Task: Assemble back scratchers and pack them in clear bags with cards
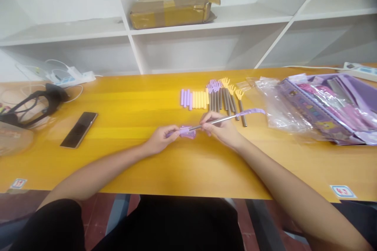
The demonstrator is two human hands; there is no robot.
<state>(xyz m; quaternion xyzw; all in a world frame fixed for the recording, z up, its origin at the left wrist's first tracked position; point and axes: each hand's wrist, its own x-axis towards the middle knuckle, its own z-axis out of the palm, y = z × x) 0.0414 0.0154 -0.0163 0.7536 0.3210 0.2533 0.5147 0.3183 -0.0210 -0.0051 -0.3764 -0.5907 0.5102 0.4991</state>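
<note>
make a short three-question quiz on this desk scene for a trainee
1. True or false: the right hand holds a thin silver metal rod.
2. Which colours are the short cylindrical tubes laid side by side? a) red and green b) black and white c) purple and yellow
3. Fill the gap: the taped brown cardboard box rests on a white ____.

Key: 1 true; 2 c; 3 shelf
</note>
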